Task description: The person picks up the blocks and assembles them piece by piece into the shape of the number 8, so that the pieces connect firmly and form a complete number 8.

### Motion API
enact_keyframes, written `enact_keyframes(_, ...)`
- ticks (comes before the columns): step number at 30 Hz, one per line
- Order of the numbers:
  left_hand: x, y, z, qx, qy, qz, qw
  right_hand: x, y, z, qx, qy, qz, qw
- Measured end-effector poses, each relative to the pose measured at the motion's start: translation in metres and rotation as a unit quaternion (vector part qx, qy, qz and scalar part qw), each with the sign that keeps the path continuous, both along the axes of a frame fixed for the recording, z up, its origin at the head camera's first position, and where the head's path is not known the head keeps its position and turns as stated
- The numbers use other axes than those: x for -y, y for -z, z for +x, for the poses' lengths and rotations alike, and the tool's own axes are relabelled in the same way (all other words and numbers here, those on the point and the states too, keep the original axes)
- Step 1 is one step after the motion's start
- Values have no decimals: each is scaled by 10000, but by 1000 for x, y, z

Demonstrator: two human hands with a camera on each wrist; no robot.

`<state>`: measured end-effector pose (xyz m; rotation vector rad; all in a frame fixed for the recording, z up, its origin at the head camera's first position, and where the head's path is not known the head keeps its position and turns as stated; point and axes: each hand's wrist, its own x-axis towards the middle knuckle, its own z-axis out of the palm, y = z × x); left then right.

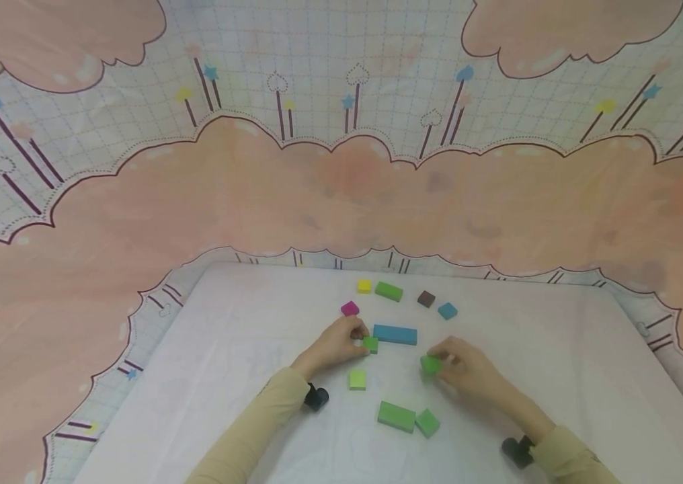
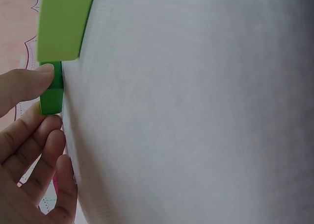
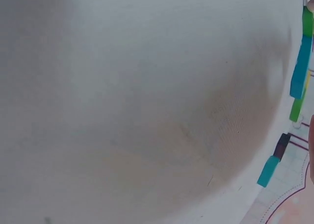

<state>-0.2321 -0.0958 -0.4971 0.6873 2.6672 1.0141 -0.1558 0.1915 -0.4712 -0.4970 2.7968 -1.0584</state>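
My left hand [image 1: 337, 344] pinches a small green cube [image 1: 370, 345] at the left end of a long blue block [image 1: 394, 335]. In the left wrist view, the thumb [image 2: 41, 79] lies on the cube and the fingertips are at its other side. To the right, my right hand [image 1: 468, 368] grips another green block [image 1: 430, 365] between thumb and fingers, partly covered by them. A light green block [image 1: 357, 380] lies just below the left hand. The right wrist view shows only a sliver of finger at its edge, without that hand's block.
Beyond the hands lie a magenta block [image 1: 350, 308], a yellow block [image 1: 364, 286], a green oblong block [image 1: 389, 291], a dark brown block [image 1: 426, 299] and a blue cube [image 1: 448, 310]. Nearer sit a green oblong block [image 1: 396, 417] and a green cube [image 1: 427, 423] on the white table [image 1: 245, 316].
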Motion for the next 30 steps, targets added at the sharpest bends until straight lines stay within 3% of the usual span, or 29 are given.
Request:
enact_keyframes(10,1,0,1,45,-17,-2,10000,3,3,-13,249,201,-96,9994)
enact_keyframes(20,0,-1,2,51,-39,-71,10000,4,4,-22,90,58,-8,9999)
enact_keyframes(30,0,-2,3,110,-104,-83,9999,7,7,-28,347,183,-34,9992)
